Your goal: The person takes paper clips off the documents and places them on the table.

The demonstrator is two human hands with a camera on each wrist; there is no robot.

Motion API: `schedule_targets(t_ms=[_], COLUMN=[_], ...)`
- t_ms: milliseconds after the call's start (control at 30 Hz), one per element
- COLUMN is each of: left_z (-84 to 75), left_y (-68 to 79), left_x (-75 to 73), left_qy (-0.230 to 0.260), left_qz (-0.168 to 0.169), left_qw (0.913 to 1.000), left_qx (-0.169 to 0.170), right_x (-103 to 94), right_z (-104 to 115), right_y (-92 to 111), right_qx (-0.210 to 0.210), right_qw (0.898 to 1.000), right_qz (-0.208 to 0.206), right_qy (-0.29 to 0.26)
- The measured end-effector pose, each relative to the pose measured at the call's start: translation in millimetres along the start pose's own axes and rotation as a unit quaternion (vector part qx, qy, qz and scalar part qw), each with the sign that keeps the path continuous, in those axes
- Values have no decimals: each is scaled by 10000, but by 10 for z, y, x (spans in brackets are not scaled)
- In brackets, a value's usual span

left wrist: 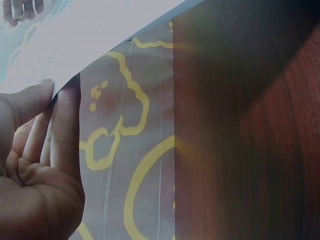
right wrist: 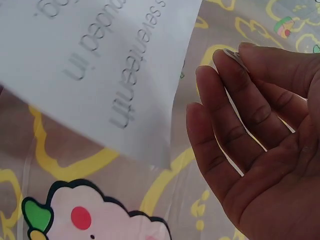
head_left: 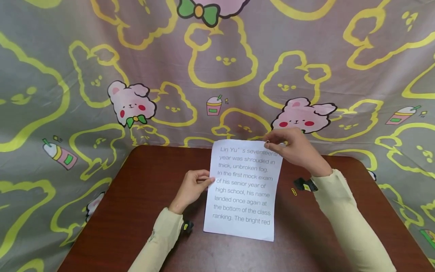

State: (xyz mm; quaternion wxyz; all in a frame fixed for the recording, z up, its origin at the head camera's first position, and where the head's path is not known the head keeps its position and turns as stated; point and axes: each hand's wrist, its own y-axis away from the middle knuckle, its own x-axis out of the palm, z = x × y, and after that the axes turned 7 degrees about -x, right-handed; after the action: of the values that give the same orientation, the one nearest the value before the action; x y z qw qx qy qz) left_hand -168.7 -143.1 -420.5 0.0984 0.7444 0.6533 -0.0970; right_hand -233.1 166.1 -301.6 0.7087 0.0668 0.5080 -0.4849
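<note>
A white sheet of paper [head_left: 242, 189] printed with large text stands raised over the table. My left hand [head_left: 192, 188] pinches its left edge between thumb and fingers; the left wrist view shows the thumb on the printed face and the fingers behind. Near the sheet's top right corner, my right hand [head_left: 296, 152] holds a small pale paper clip [right wrist: 236, 59] between thumb and index fingertip. In the right wrist view the clip and fingers are apart from the paper's edge, and the other fingers extend loosely.
A yellow paper clip [head_left: 293, 192] lies on the brown wooden table [head_left: 136, 211], right of the sheet and below the right wrist. Behind the table hangs a grey curtain [head_left: 170, 64] with yellow outlines and pink cartoon animals. Each wrist wears a small black device [head_left: 305, 185].
</note>
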Motion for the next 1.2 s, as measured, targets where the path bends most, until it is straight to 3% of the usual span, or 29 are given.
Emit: schedule_targets(t_ms=[333, 867, 1200], left_z=[296, 350, 448], left_y=[-155, -202, -216], left_x=[-1, -28, -12], left_qy=[-8, -20, 64], left_qz=[-151, -132, -210], left_qw=[9998, 9998, 9991], left_qx=[-140, -170, -363], right_x=[-32, 64, 162], right_z=[-134, -372, -590], right_y=[179, 425, 590], right_qx=[396, 603, 782], right_qw=[9992, 9979, 9960], right_qz=[26, 41, 367], right_qy=[-14, -213, -220])
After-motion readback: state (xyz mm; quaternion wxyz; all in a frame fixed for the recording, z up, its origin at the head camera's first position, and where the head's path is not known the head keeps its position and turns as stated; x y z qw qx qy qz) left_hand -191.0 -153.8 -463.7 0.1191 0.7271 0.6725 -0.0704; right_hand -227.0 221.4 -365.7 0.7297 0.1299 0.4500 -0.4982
